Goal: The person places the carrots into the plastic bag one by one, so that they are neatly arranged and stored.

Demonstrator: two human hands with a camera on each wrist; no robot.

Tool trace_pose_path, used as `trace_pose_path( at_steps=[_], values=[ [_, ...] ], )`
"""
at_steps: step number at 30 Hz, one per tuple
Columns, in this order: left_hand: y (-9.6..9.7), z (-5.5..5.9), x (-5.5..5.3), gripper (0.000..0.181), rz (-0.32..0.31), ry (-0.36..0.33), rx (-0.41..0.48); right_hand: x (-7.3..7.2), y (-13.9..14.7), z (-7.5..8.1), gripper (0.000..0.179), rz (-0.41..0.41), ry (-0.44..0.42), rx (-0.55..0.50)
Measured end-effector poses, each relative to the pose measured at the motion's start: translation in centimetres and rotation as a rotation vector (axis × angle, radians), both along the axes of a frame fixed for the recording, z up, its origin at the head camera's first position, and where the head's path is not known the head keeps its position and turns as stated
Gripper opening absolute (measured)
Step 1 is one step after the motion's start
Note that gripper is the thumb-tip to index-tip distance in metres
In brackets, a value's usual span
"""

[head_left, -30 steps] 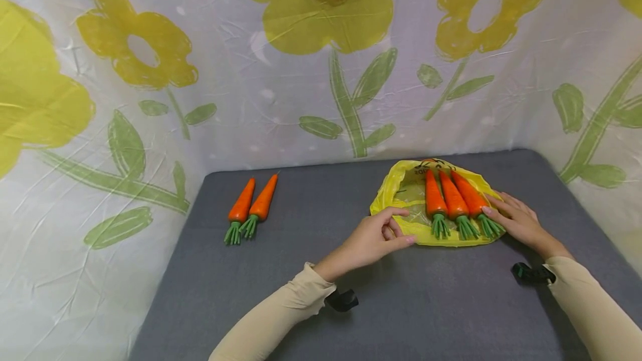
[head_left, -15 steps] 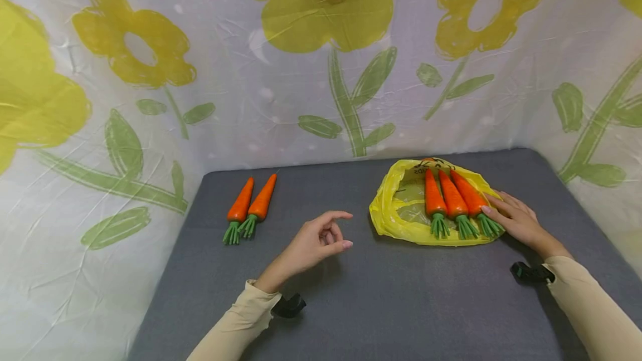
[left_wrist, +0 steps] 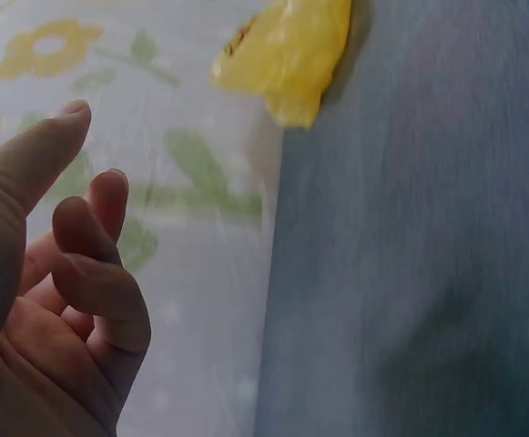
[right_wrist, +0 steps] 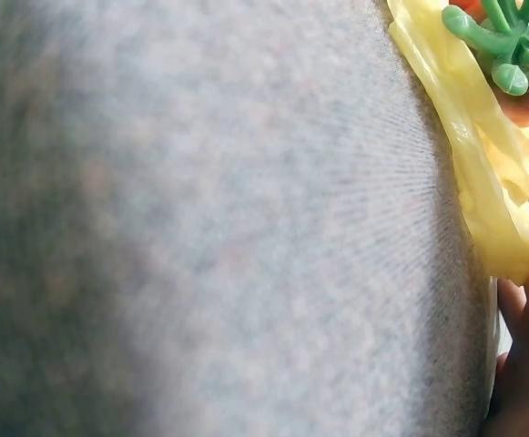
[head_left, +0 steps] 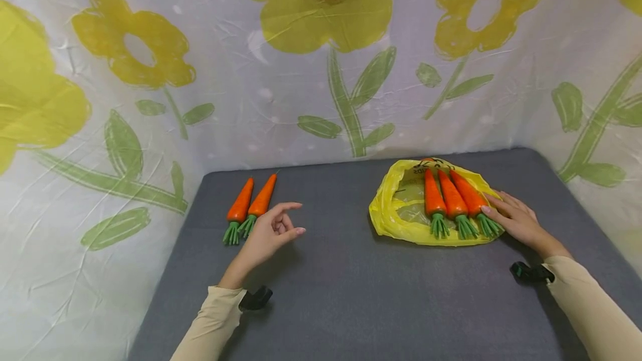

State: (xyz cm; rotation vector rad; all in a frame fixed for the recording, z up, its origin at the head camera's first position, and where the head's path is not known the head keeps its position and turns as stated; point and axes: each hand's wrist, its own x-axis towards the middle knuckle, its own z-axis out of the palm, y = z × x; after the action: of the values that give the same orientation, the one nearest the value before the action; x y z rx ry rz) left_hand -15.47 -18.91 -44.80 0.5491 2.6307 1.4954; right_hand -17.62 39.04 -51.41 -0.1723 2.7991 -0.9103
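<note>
Two orange carrots with green tops, a left one (head_left: 241, 202) and a right one (head_left: 263, 196), lie side by side at the table's left. My left hand (head_left: 266, 241) is just right of their green tops, holding nothing, with forefinger and thumb extended apart. At the right, a yellow plastic bag (head_left: 386, 210) lies with its mouth spread wide. Three carrots (head_left: 453, 199) show in its opening, tops toward me. My right hand (head_left: 519, 224) grips the bag's right edge, thumb on the rim beside the rightmost carrot. In the right wrist view, a green carrot top (right_wrist: 514, 45) shows above the bag's edge.
The grey table (head_left: 341, 294) runs up to a pale cloth backdrop (head_left: 251, 116) printed with yellow flowers. A black wrist camera (head_left: 257, 298) sits under the left wrist, another camera (head_left: 531, 273) under the right.
My left hand has left the bag's near-left rim and moved left across the table to the two loose carrots. My right hand stays at the bag's right edge.
</note>
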Motion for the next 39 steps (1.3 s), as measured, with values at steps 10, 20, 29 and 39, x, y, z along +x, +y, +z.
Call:
trace_pose_path(
  at_steps=[10, 20, 29, 39],
  values=[
    [-3.6, 0.5, -0.7, 0.054, 0.113, -0.003, -0.048, 0.0, 0.0, 0.1, 0.07, 0.006, 0.007, 0.001],
    [-6.4, -0.1, -1.8, 0.055, 0.23, 0.075, -0.143, 0.0, 0.0, 0.0, 0.07, -0.001, 0.006, 0.008],
    [-8.1, -1.2, -3.4, 0.054, 0.301, 0.08, -0.221, 0.1, 0.0, 0.0, 0.07, 0.002, 0.005, 0.011],
    [-9.0, -2.1, -5.3, 0.061, 0.311, 0.083, -0.383, 0.1, 0.0, -0.1, 0.071, -0.009, 0.013, 0.002]
  ],
)
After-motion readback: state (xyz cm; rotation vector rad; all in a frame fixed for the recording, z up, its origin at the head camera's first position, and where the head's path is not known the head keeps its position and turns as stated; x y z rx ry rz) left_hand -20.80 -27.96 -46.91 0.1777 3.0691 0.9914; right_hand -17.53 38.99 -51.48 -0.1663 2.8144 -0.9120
